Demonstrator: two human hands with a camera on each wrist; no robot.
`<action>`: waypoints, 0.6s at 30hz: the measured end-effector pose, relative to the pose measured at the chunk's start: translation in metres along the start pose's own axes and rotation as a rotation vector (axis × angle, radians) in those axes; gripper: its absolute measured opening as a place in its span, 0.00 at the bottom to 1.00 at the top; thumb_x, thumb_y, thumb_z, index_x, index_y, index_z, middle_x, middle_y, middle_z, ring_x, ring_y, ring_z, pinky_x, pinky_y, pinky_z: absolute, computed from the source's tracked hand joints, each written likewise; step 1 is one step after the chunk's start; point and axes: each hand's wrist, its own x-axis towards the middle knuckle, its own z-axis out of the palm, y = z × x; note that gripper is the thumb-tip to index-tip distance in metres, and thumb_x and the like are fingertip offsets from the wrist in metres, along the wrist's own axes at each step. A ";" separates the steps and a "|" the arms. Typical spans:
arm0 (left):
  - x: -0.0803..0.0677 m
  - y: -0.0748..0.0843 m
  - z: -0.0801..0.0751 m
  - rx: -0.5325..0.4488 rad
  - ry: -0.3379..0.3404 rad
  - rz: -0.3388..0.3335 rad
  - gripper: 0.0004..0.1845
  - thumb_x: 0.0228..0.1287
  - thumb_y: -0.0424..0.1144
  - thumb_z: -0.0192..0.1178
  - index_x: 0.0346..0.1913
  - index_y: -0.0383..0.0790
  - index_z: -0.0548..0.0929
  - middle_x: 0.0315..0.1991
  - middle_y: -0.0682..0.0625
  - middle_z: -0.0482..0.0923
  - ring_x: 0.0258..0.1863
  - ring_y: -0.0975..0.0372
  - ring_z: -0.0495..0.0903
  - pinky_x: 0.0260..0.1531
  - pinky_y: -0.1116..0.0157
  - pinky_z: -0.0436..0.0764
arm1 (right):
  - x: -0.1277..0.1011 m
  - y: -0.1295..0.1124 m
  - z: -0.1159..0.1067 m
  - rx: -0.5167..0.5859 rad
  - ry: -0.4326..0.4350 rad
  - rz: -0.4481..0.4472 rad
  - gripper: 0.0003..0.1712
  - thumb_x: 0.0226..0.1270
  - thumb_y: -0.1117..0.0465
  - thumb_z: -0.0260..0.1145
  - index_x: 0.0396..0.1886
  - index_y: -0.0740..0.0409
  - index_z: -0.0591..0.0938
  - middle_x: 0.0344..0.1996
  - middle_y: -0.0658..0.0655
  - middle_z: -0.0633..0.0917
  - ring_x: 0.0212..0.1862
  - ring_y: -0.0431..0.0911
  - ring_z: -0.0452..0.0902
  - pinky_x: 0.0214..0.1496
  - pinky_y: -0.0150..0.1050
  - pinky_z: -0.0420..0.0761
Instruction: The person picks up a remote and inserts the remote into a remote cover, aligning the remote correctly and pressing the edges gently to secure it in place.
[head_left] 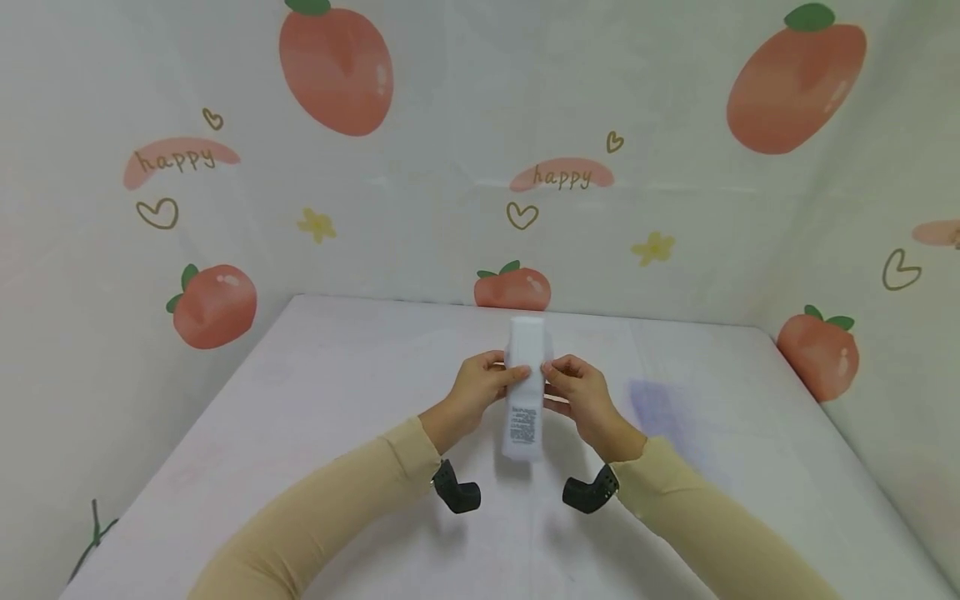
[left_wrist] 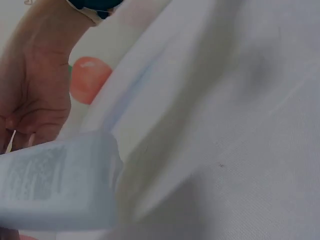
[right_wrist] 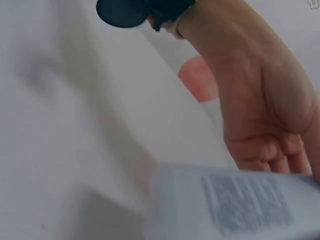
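A slim white box-like container (head_left: 526, 387) with rounded edges stands out lengthwise between both hands, grey print (head_left: 522, 425) on its near end. My left hand (head_left: 474, 388) grips it from the left, thumb laid across its face and fingers partly hidden behind. From the other side my right hand (head_left: 587, 402) holds its right edge between thumb and fingers. The left wrist view looks across at the right hand (left_wrist: 37, 85) beyond the container (left_wrist: 75, 185). In the right wrist view, the left hand (right_wrist: 270, 95) appears above the printed container (right_wrist: 225, 205).
A white cloth-covered table (head_left: 360, 358) lies beneath the hands, with a bluish-purple stain (head_left: 663, 417) to the right. Behind it hangs a white curtain (head_left: 450, 100) printed with fruit. Black wrist cameras jut inward under each wrist. A green stem-like thing (head_left: 95, 533) shows at lower left.
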 end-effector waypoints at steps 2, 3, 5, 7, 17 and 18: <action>0.001 0.000 0.000 0.012 -0.007 0.012 0.23 0.63 0.39 0.66 0.58 0.31 0.77 0.47 0.39 0.82 0.40 0.61 0.81 0.48 0.59 0.82 | 0.000 0.003 0.004 0.019 0.053 -0.009 0.08 0.71 0.59 0.61 0.31 0.55 0.76 0.32 0.48 0.80 0.36 0.40 0.81 0.40 0.35 0.83; 0.002 0.001 0.000 0.016 -0.008 0.018 0.23 0.63 0.39 0.66 0.57 0.31 0.77 0.46 0.40 0.82 0.39 0.62 0.80 0.46 0.60 0.82 | 0.000 0.004 0.006 0.039 0.077 -0.013 0.09 0.71 0.59 0.61 0.30 0.56 0.76 0.32 0.48 0.80 0.36 0.40 0.81 0.41 0.36 0.83; 0.002 0.003 0.000 0.028 -0.010 0.031 0.22 0.63 0.38 0.66 0.57 0.31 0.77 0.45 0.39 0.83 0.38 0.62 0.81 0.44 0.61 0.83 | 0.001 0.005 0.010 0.083 0.118 -0.017 0.09 0.72 0.59 0.61 0.32 0.57 0.76 0.32 0.47 0.80 0.36 0.39 0.80 0.42 0.35 0.81; 0.004 0.003 0.000 0.033 -0.014 0.035 0.23 0.61 0.38 0.67 0.57 0.32 0.77 0.44 0.40 0.83 0.37 0.61 0.81 0.43 0.61 0.83 | 0.001 0.004 0.013 0.116 0.147 -0.027 0.08 0.72 0.59 0.60 0.35 0.60 0.76 0.33 0.47 0.80 0.37 0.39 0.80 0.43 0.34 0.81; 0.003 0.018 -0.003 0.118 -0.124 -0.013 0.23 0.61 0.38 0.67 0.58 0.34 0.77 0.50 0.40 0.80 0.41 0.56 0.83 0.49 0.57 0.82 | 0.004 -0.013 0.012 0.195 0.123 -0.014 0.10 0.75 0.66 0.53 0.41 0.71 0.77 0.29 0.48 0.79 0.31 0.36 0.76 0.37 0.27 0.78; 0.003 0.019 -0.003 0.125 -0.133 -0.021 0.23 0.61 0.37 0.67 0.57 0.34 0.78 0.50 0.40 0.80 0.41 0.56 0.84 0.49 0.57 0.82 | 0.005 -0.014 0.011 0.208 0.114 -0.009 0.09 0.74 0.67 0.53 0.39 0.69 0.78 0.29 0.48 0.78 0.30 0.36 0.75 0.37 0.27 0.78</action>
